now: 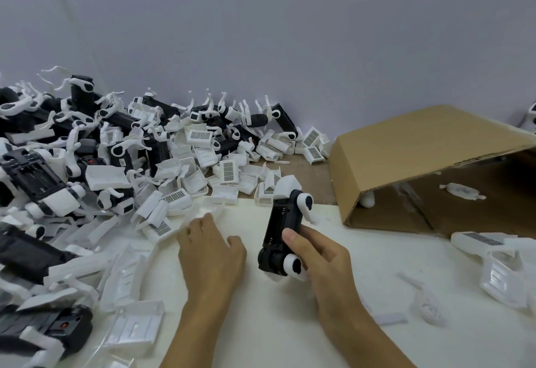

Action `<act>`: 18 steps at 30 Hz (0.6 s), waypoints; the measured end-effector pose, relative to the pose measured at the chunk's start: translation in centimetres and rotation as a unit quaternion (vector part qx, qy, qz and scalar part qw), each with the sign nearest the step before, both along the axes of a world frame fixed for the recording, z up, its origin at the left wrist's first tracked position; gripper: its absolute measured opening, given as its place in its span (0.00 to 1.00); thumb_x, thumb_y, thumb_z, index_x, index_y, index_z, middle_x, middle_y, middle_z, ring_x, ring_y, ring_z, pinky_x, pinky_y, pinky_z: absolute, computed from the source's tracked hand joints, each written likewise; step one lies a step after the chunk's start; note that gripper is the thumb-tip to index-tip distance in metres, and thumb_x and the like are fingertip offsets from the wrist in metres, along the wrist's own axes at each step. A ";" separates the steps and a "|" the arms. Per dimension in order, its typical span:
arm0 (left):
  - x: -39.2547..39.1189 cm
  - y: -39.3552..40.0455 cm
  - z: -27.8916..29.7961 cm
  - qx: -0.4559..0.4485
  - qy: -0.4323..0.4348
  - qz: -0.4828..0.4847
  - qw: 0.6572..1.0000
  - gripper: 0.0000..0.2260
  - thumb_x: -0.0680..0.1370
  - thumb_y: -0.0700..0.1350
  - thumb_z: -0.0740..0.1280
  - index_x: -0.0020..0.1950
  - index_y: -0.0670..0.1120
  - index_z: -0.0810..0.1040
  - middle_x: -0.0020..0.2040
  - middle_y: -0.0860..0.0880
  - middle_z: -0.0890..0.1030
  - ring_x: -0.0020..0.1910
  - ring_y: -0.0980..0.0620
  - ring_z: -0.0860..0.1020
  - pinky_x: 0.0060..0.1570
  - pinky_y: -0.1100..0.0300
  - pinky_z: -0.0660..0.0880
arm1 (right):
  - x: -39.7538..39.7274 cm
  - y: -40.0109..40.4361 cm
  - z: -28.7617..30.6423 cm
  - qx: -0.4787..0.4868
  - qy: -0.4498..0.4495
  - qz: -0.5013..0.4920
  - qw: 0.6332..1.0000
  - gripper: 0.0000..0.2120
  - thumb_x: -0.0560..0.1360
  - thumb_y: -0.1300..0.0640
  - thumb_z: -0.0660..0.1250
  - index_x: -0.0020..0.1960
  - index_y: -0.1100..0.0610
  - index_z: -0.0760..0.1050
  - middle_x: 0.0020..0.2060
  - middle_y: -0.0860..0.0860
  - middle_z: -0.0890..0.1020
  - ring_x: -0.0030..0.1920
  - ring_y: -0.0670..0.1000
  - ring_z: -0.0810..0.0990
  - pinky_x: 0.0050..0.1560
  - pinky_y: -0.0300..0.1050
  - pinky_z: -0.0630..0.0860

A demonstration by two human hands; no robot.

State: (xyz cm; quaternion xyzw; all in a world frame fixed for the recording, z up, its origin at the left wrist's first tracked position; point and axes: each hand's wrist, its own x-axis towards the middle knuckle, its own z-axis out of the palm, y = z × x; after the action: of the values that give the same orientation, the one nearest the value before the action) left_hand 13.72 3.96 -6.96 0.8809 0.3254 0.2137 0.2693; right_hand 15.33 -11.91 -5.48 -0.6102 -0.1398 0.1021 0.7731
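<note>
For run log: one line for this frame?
right hand: grips black device | left hand: open, at parts pile edge | cardboard box: on side

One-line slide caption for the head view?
Right hand grips a black-and-white assembly while left hand reaches toward white covers beside a cardboard box.

A black plastic body (277, 234) with white round caps at top and bottom stands nearly upright, its top leaning slightly right, gripped at its middle by the right hand (316, 254) above the table (261, 324).
</note>
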 end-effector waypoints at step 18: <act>-1.2 -3.5 3.8 -0.623 -0.422 -0.125 0.647 0.09 0.81 0.40 0.64 0.59 0.44 0.80 0.50 0.39 0.86 0.45 0.39 0.86 0.40 0.56 0.83 | 1.0 -0.2 0.2 0.094 0.060 -0.025 0.993 0.19 0.63 0.45 0.75 0.51 0.51 0.87 0.49 0.56 0.88 0.52 0.55 0.86 0.54 0.46 0.80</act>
State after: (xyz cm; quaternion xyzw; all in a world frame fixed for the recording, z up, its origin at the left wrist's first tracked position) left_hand 12.53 0.43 -3.13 0.3529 0.1203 0.2738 0.8866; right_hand 16.34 -12.15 -5.32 -0.5306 -0.0870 0.1057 0.8365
